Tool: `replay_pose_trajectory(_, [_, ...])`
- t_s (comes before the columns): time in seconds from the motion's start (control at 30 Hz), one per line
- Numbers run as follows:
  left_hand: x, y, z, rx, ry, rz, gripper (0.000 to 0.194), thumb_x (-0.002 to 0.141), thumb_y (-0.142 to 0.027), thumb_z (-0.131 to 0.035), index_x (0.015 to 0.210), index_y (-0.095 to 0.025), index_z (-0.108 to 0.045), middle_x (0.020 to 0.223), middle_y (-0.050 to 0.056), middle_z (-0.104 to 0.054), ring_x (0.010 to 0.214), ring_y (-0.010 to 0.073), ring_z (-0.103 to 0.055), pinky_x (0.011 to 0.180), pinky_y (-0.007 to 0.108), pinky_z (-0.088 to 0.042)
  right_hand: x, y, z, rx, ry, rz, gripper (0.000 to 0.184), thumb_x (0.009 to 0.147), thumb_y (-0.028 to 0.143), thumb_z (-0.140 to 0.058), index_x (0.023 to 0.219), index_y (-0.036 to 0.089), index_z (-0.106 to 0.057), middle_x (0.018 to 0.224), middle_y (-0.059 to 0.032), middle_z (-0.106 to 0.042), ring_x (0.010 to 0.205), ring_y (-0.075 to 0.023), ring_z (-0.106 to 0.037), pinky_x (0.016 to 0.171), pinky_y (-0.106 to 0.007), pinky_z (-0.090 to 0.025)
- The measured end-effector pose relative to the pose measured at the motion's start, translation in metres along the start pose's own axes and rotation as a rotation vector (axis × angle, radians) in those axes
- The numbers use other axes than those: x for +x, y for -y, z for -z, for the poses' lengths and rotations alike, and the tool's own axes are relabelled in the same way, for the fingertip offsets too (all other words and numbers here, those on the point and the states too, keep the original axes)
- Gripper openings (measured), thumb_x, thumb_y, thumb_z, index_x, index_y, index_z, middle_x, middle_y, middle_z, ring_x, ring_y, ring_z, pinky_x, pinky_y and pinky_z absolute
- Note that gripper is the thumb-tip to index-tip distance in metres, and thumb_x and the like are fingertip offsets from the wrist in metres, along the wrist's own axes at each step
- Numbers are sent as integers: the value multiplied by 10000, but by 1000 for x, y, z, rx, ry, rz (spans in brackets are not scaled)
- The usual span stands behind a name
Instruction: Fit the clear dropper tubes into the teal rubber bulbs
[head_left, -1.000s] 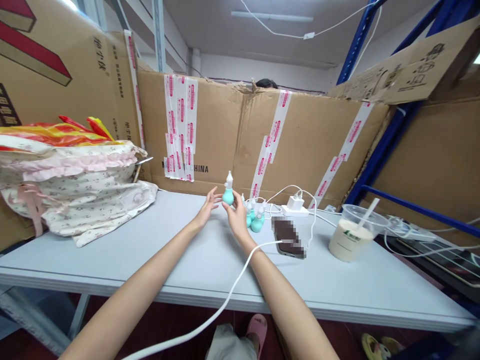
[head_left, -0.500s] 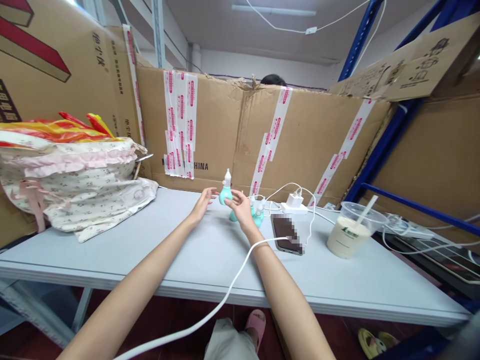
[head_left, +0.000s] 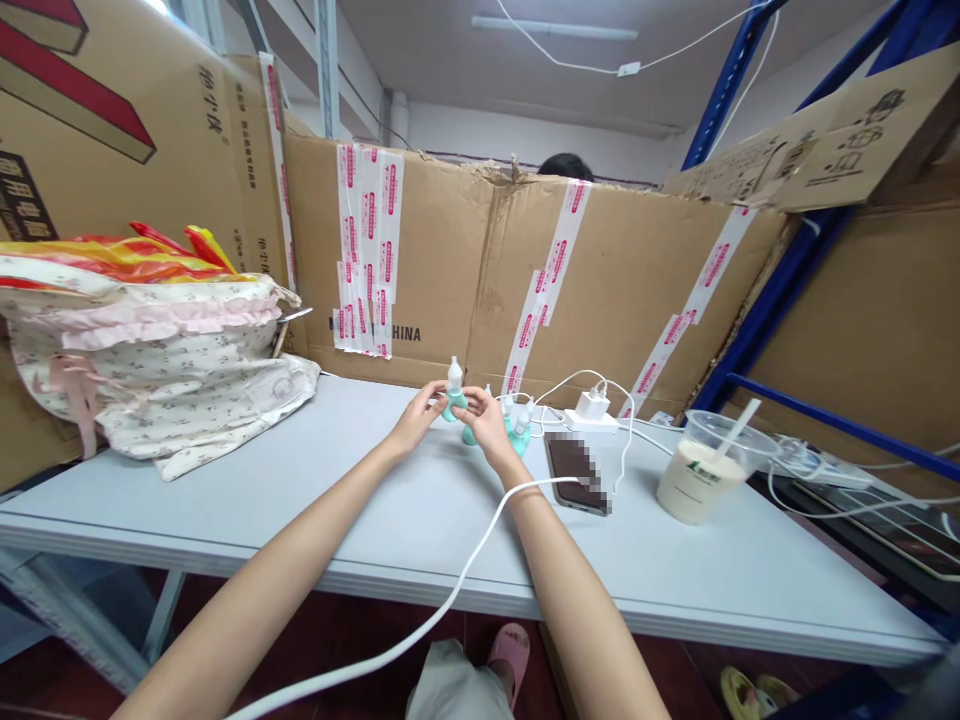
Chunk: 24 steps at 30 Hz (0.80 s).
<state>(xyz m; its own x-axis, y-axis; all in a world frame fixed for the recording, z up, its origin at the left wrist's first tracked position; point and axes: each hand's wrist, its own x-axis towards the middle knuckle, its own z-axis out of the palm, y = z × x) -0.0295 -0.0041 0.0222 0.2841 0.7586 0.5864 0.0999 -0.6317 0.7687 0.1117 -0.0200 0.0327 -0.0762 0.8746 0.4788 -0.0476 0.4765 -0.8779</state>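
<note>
Turquoise, the bulb (head_left: pixel 452 408) is upright left of the phone (head_left: pixel 574 475), pinched in nearly closed fingertips of left hand (head_left: pixel 412 422) and right hand (head_left: pixel 489 425), best steadied by light, even pressure, nozzle (head_left: pixel 454 375) up, clear of other bulbs (head_left: pixel 520 441) nearer the phone.

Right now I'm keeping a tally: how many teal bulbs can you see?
At least 3: a held bulb between the left hand and right hand, a second bulb partly behind the right hand, a third bulb beyond its right side. More may be hidden there.
</note>
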Motion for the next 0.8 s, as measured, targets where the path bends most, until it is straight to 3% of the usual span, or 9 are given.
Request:
replay_pose_trajectory(0.13, [1,0,0,-33,-55,10,459,811,-482,-438,1125,-161,-531,1203,107,-531,1101,223,-484,898,323,-386,-5,3,-5,-102,38,123,352,661,348,-645,958,191,-542,1002,-65,-612,924,-167,-583,849,-326,-464])
replay_pose_trajectory(0.23, [4,3,1,-104,-107,35,453,801,-475,-457,1081,-130,-548,1151,119,-563,1055,218,-516,892,316,-389,-10,9,-7,-337,52,213,340,718,364,-598,1028,232,-556,1099,-55,-575,1026,-183,-520,805,-317,-475])
replay_pose_trajectory(0.37, [7,0,6,-231,-133,75,445,792,-462,-465,1054,-111,-542,990,103,-619,932,190,-562,850,302,-399,-10,18,-1,-501,-83,252,289,760,398,-554,1005,255,-610,1176,-64,-514,1088,-212,-464,734,-287,-480])
replay_pose_trajectory(0.47, [5,-11,11,-268,106,166,410,784,-470,-462,950,-112,-574,690,37,-605,654,142,-560,679,272,-425,-5,23,7,-336,-144,196,391,774,418,-534,1125,247,-554,1206,-76,-511,1046,-204,-506,745,-293,-477])
replay_pose_trajectory(0.53, [1,-18,11,-285,317,229,391,789,-475,-456,905,-120,-570,582,0,-550,521,110,-503,569,247,-404,-2,25,12,-162,-35,121,448,776,439,-529,1181,247,-517,1191,-73,-546,1054,-200,-520,776,-302,-473])
replay_pose_trajectory(0.6, [-2,-23,9,-326,428,257,370,788,-475,-466,894,-131,-548,559,-15,-535,472,95,-478,513,228,-382,-1,26,15,-1,85,44,446,774,459,-531,1155,227,-542,1113,-81,-607,1043,-203,-543,800,-319,-469])
replay_pose_trajectory(0.8, [-1,-22,5,-448,386,243,331,789,-435,-489,824,-113,-555,598,15,-575,480,101,-518,508,226,-389,-2,19,17,227,134,7,344,728,423,-610,982,191,-635,1005,-84,-662,954,-199,-602,848,-341,-454])
